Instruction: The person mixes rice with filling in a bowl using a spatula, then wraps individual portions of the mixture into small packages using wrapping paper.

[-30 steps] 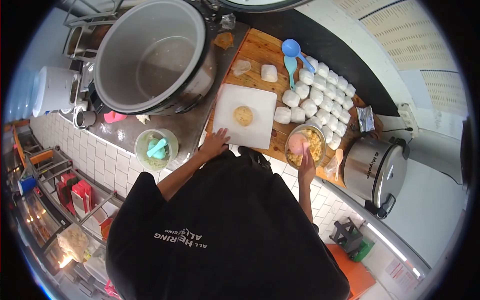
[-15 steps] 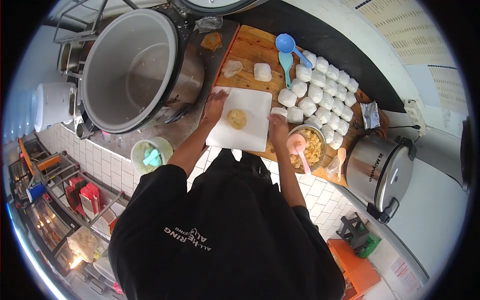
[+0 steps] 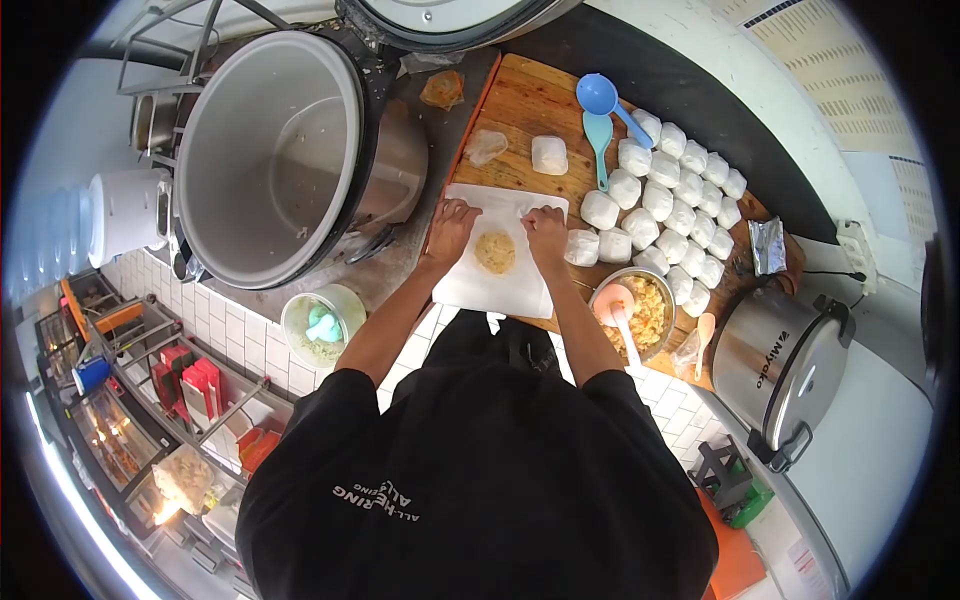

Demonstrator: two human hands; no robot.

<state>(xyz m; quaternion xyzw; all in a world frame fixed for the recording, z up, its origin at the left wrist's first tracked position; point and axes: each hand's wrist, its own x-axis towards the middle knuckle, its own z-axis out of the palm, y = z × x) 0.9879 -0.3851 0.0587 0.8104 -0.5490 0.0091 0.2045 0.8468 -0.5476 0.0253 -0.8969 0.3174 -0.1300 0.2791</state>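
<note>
A round patty of pale yellow food (image 3: pixel 495 252) lies on a white paper sheet (image 3: pixel 490 290) at the front of the wooden board. My left hand (image 3: pixel 455 222) rests at the paper's left side, fingers bent down onto it. On the right part of the sheet, my right hand (image 3: pixel 545 228) has its fingers pinched together, with a small white bit at the fingertips, seemingly paper. A metal bowl of yellow food (image 3: pixel 650 312) with a pink spoon (image 3: pixel 622 322) stands to the right. Several white wrapped bundles (image 3: pixel 660 200) are grouped beyond it, and one bundle (image 3: pixel 549 155) sits apart.
A large open pot (image 3: pixel 275 160) stands on the left, with a tub (image 3: pixel 322 325) holding a turquoise scoop in front. Blue (image 3: pixel 597 94) and teal spoons (image 3: pixel 598 135) lie at the back. A lidded Miyako cooker (image 3: pixel 765 355) is far right, near a wooden spoon (image 3: pixel 704 340).
My right hand has moved from beside the bundles onto the paper's right part and closed its fingers. My left hand's fingers have bent. The whole view has shifted slightly.
</note>
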